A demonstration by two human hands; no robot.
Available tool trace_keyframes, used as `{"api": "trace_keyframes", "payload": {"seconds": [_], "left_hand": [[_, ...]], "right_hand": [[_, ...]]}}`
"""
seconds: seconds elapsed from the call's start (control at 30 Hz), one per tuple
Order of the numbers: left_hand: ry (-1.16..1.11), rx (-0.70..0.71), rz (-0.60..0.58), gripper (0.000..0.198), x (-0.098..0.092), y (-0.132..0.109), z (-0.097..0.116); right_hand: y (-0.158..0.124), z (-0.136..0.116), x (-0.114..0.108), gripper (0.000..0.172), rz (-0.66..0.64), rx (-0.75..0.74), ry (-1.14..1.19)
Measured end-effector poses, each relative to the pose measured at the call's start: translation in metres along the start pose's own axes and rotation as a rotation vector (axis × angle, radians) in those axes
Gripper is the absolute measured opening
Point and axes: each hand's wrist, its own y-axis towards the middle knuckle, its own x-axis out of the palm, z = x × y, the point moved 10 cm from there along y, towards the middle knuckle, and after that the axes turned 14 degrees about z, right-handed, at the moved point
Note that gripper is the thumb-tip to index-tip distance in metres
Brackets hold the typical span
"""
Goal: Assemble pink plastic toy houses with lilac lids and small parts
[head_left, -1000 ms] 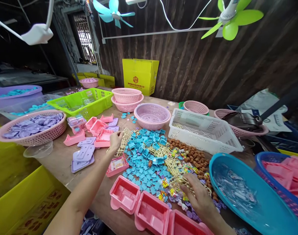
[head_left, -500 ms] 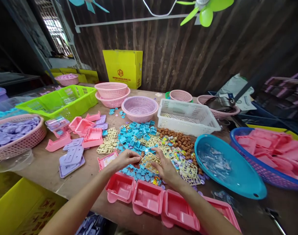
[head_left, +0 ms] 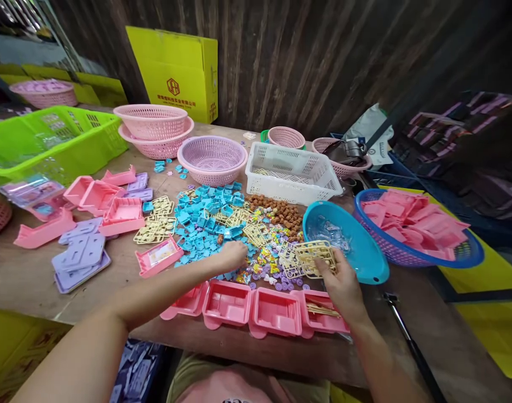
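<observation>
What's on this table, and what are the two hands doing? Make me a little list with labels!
Left: left hand reaches into the pile of small blue pieces; its fingers are hidden.
Right: right hand holds a cream plastic frame.
Near edge: row of pink trays.
Right side: turquoise bowl, blue basket of pink parts.
Far side: white basket, lilac colander, yellow box.

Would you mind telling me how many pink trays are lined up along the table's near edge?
4, side by side: first tray partly hidden by the left arm, second tray, third tray, and fourth tray nearest the right hand, which grips a yellow frame.
</observation>
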Motion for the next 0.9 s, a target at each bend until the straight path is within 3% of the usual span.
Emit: {"api": "trace_keyframes", "payload": {"seconds": [0.1, 0.17, 0.3, 0.43, 0.5, 0.63, 0.7, 0.8, 0.9], "left_hand": [[-0.006, 0.002, 0.008, 0.014, 0.0, 0.001, -0.002], [-0.047, 0.014, 0.03, 0.011, -0.008, -0.001, -0.001], [-0.211, 0.094, 0.036, 0.01, -0.03, -0.019, 0.016], [-0.378, 0.158, 0.003, 0.014, -0.05, -0.047, 0.019], [-0.363, 0.074, 0.031, 0.018, -0.061, -0.058, -0.015], [-0.068, -0.344, 0.29, 0.021, -0.098, -0.088, -0.144], [0.053, -0.47, 0.329, 0.019, -0.105, -0.104, -0.192], [0.158, -0.531, 0.276, 0.012, -0.094, -0.114, -0.224], [0.206, -0.516, 0.265, 0.007, -0.084, -0.112, -0.227]], "right_hand": [[-0.007, -0.007, 0.009, 0.026, -0.078, -0.083, -0.029], [-0.013, -0.022, 0.023, 0.021, -0.166, -0.219, -0.033], [-0.044, -0.066, 0.07, 0.015, -0.42, -0.544, 0.03], [-0.071, -0.091, 0.119, 0.024, -0.599, -0.666, 0.04], [-0.074, -0.095, 0.133, 0.023, -0.604, -0.672, 0.009], [-0.069, -0.098, 0.134, 0.018, -0.515, -0.7, 0.016], [-0.069, -0.101, 0.13, 0.018, -0.493, -0.721, 0.069], [-0.075, -0.111, 0.13, 0.022, -0.488, -0.769, 0.114], [-0.083, -0.12, 0.13, 0.023, -0.478, -0.816, 0.129]]}}
